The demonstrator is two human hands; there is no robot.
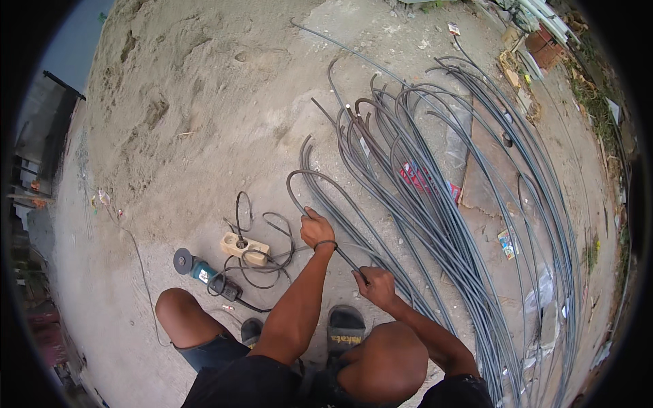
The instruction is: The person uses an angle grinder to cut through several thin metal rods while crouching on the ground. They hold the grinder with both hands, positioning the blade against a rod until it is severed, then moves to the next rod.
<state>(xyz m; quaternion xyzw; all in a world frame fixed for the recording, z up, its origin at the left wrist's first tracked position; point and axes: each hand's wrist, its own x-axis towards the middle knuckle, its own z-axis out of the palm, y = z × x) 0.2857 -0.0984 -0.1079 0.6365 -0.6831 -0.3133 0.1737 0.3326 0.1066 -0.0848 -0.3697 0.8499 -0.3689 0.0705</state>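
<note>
My left hand (316, 228) is closed around a dark steel rod (348, 261), just below the place where it curves back on itself in a hook. Lower and to the right, my right hand (375, 285) grips the same rod near its end. The curved part loops over toward the bundle and runs down beside it. A large bundle of bent steel rods (435, 224) lies on the ground to the right of both hands, many with hooked far ends.
Left of my hands lie a teal angle grinder (204, 273) with a dark disc and a beige power strip (256, 253) with tangled black cable. A flat brown board (486, 163) lies under the rods at right. Sandy ground (183, 136) rises at far left.
</note>
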